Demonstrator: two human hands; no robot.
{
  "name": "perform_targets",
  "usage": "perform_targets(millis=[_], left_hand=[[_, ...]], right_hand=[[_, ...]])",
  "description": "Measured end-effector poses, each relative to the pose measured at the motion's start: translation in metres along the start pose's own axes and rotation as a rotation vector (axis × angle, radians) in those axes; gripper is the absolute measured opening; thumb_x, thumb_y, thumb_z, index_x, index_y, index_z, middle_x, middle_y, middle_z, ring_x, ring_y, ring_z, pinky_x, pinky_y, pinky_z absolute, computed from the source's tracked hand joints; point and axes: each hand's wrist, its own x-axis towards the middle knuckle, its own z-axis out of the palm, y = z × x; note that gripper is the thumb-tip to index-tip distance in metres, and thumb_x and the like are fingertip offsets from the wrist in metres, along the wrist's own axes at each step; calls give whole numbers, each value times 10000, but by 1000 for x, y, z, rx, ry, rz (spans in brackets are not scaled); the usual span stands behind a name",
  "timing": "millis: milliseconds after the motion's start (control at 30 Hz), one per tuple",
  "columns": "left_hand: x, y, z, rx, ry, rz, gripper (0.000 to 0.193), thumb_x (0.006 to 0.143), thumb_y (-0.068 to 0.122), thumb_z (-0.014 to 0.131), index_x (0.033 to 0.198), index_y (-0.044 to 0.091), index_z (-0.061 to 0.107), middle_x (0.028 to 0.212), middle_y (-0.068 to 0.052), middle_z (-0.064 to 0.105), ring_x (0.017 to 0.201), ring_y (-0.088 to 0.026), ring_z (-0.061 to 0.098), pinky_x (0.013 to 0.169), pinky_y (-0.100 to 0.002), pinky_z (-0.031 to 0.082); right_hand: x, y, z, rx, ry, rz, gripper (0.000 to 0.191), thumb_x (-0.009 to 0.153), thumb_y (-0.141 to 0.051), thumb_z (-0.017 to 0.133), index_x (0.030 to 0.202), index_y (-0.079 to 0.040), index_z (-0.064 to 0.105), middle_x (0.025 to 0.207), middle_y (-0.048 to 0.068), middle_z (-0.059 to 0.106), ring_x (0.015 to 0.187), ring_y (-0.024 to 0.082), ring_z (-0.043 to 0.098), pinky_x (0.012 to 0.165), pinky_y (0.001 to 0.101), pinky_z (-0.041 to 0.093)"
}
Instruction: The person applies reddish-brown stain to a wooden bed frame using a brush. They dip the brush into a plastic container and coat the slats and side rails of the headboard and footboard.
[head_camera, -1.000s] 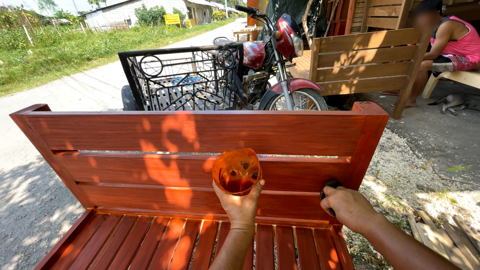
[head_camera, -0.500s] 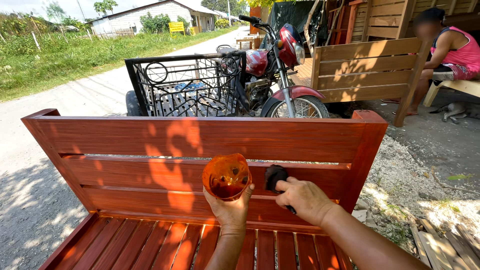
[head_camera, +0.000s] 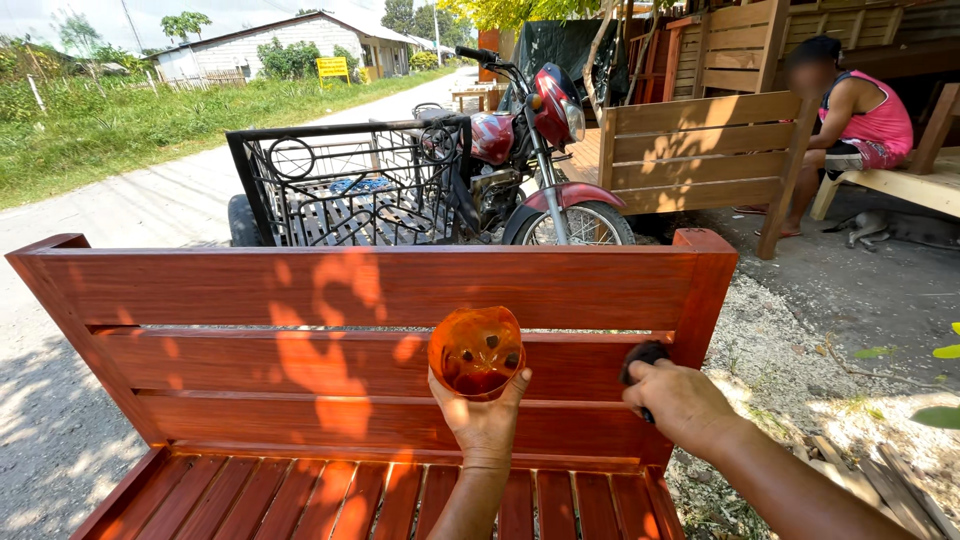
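A bench (head_camera: 380, 300) stands in front; behind it a motorcycle (head_camera: 530, 150) with a cage sidecar (head_camera: 340, 185) at its left, another bench (head_camera: 700, 150) at its right

We stand in what looks like an open-air furniture workshop beside a road (head_camera: 150, 200): a freshly stained red bench (head_camera: 380, 290), unfinished pale benches (head_camera: 700, 150), stacked timber frames (head_camera: 790, 40) and a motorcycle (head_camera: 530, 160) with cargo sidecar (head_camera: 340, 185).

Orange cup (head_camera: 476, 352) tilted; dark brush (head_camera: 643, 356) touches bench slat (head_camera: 560, 365).
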Motion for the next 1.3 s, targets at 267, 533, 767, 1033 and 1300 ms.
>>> perform_targets(millis=[267,533,767,1033,1300], left_hand=[[14,-2,-32,164,85,85,1011,645,162,956,1423,127,311,1378,-92,477,1288,-251,532,1111,-402,504],[4,0,-16,119,87,31,1082,589,138,962,1454,134,311,1421,-96,440,1312,-258,508,1127,-407,504],[-3,-4,4,63,36,-3,1096,583,136,956,1460,138,300,1428,-92,411,1327,-267,498,1076,-432,506],[17,-11,-36,98,128,172,1051,608,127,967,1447,93,334,1407,-124,488,1286,-278,549,1093,-412,519],[22,-8,-48,125,192,139,1070,591,107,956,1454,102,323,1413,-114,460,1283,-266,532,1082,-408,513]], right_hand=[[46,-82,-7,179,210,-375,154,821,-78,634,817,-192,737,1002,13,611,982,253,630,801,384,576],[1,-11,-13,142,70,-134,127,800,-58,653,782,-183,664,1009,-37,609,1016,205,639,817,382,578],[-8,11,-42,-65,-12,143,164,859,-87,639,810,-227,709,1044,-19,588,1037,203,648,864,368,590],[46,-74,-61,56,201,-157,183,811,-54,663,817,-218,744,1029,17,607,995,251,639,842,413,570],[51,-89,-65,154,281,-341,119,793,-64,695,731,-163,669,984,-1,603,974,235,620,787,392,573]])
